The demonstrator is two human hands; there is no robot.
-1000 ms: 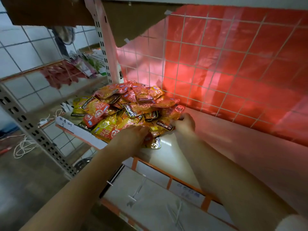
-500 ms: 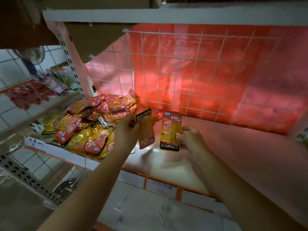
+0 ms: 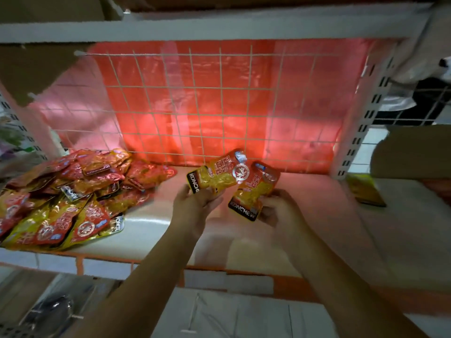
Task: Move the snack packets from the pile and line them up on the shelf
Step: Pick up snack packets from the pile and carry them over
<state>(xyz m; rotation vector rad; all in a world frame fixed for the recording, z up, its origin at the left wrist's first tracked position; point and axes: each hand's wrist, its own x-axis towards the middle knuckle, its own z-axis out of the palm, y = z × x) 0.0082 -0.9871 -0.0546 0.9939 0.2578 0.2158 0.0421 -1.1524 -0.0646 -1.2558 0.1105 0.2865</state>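
Note:
A pile of red and yellow snack packets [image 3: 66,191] lies on the left part of the white shelf [image 3: 317,215]. My left hand [image 3: 195,203] holds one yellow packet [image 3: 217,173] by its black-banded end, tilted up to the right. My right hand [image 3: 275,208] pinches a second packet [image 3: 255,191] by its lower edge, held upright above the middle of the shelf. The two packets nearly touch. Both hang in the air to the right of the pile.
A wire grid [image 3: 207,106] backed by red plastic closes the rear of the shelf. A white perforated post [image 3: 358,132] stands at the right. A yellow packet [image 3: 366,191] lies on the neighbouring shelf to the right. The shelf's front edge [image 3: 219,274] carries orange trim.
Both hands lifted a packet each out of the pile and carried them rightward over the open shelf. The view swung right, so the pile now sits at the left.

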